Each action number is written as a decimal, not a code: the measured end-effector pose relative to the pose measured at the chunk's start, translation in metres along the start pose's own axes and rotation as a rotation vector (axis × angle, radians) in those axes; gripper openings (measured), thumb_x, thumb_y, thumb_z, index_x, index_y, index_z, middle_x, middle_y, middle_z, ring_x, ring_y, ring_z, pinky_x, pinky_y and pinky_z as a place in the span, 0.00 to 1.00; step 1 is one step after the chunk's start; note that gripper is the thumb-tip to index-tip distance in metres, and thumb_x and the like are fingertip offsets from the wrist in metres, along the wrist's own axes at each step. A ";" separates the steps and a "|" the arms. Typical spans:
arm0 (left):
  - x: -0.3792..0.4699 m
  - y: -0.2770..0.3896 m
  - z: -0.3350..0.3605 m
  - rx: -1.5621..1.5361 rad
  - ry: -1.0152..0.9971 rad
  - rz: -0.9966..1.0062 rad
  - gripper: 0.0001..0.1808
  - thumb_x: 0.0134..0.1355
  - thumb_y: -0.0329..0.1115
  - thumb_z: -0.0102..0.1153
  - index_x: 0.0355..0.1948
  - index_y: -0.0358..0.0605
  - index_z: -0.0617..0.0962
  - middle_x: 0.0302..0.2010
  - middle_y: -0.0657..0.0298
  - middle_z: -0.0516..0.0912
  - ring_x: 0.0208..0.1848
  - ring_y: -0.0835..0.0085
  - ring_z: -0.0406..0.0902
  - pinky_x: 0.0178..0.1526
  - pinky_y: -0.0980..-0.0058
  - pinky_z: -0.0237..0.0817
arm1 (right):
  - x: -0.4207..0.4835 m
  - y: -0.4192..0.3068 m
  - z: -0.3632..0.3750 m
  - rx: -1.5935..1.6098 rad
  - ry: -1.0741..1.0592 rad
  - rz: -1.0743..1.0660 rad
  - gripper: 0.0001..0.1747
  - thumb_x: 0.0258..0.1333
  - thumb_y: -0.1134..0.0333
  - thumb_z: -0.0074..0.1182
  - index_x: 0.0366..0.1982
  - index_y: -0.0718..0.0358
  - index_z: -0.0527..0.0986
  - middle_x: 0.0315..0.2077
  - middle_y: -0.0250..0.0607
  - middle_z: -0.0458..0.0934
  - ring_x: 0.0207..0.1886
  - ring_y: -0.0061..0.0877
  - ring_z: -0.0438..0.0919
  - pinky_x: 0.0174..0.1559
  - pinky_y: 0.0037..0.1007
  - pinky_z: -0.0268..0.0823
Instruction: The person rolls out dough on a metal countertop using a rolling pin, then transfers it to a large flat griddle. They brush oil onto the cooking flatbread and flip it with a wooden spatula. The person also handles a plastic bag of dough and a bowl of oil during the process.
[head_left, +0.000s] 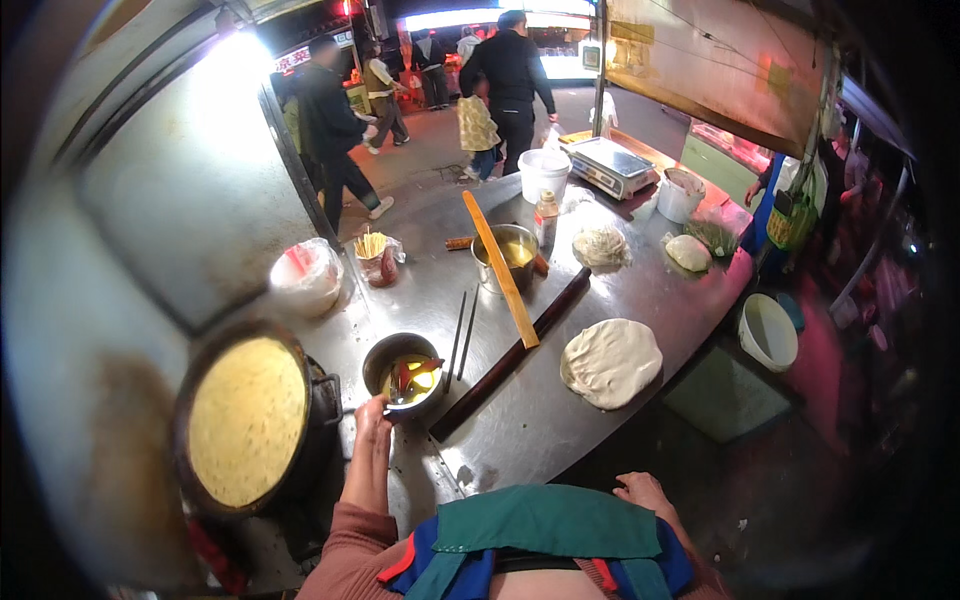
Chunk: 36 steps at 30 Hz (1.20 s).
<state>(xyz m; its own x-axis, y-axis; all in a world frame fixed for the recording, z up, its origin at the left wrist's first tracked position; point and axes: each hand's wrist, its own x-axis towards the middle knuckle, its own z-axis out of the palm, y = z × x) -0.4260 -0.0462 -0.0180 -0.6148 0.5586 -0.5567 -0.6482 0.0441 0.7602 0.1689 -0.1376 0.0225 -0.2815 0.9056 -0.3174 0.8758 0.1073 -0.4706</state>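
Observation:
My left hand (373, 409) grips the near-left rim of a metal pot (379, 354) on the steel worktop. Yellowish oil and a dark red object, too unclear to name, are inside. Right of the pot lies a pair of dark chopsticks (466, 334). To its left a large round flatbread (247, 420) fills a black pan (182, 442) with a side handle. My right hand (645, 491) is low beside my green apron, off the worktop, with nothing visible in it; its fingers are partly hidden. Nearest to it on the worktop lies a flattened dough round (611, 364).
A dark rolling pin (517, 352) lies slantwise, crossed by a wooden stick (501, 270) resting over a second pot (486, 279). Skewers in a cup (377, 268), a bottle (547, 214), a scale (611, 166) and a white bucket (544, 176) stand farther back. People (510, 82) walk beyond.

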 end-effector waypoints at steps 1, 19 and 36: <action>-0.009 -0.004 -0.015 -0.034 0.002 0.029 0.17 0.49 0.14 0.55 0.42 0.25 0.73 0.38 0.45 0.79 0.33 0.49 0.84 0.31 0.44 0.81 | 0.003 0.002 0.001 -0.020 0.001 -0.028 0.21 0.58 0.57 0.62 0.50 0.61 0.82 0.46 0.49 0.84 0.51 0.47 0.81 0.53 0.45 0.74; -0.318 -0.010 -0.071 0.370 0.031 -0.075 0.09 0.51 0.18 0.60 0.35 0.35 0.77 0.30 0.56 0.81 0.29 0.64 0.83 0.38 0.56 0.84 | 0.053 -0.213 -0.008 0.471 -0.194 -1.088 0.19 0.55 0.64 0.69 0.50 0.54 0.81 0.34 0.41 0.84 0.33 0.34 0.84 0.35 0.32 0.76; -0.271 0.106 -0.186 0.284 -0.317 0.097 0.04 0.52 0.20 0.59 0.28 0.40 0.82 0.24 0.65 0.82 0.23 0.76 0.77 0.28 0.75 0.69 | 0.033 -0.466 0.011 -0.125 -0.049 -1.669 0.14 0.37 0.67 0.65 0.32 0.48 0.82 0.34 0.33 0.72 0.39 0.33 0.77 0.40 0.34 0.69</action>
<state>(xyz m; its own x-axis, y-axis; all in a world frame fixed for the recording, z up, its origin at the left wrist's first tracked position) -0.4113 -0.3474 0.1512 -0.4697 0.7963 -0.3811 -0.4172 0.1802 0.8908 -0.2530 -0.1624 0.2225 -0.8824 -0.2397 0.4048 -0.3528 0.9063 -0.2326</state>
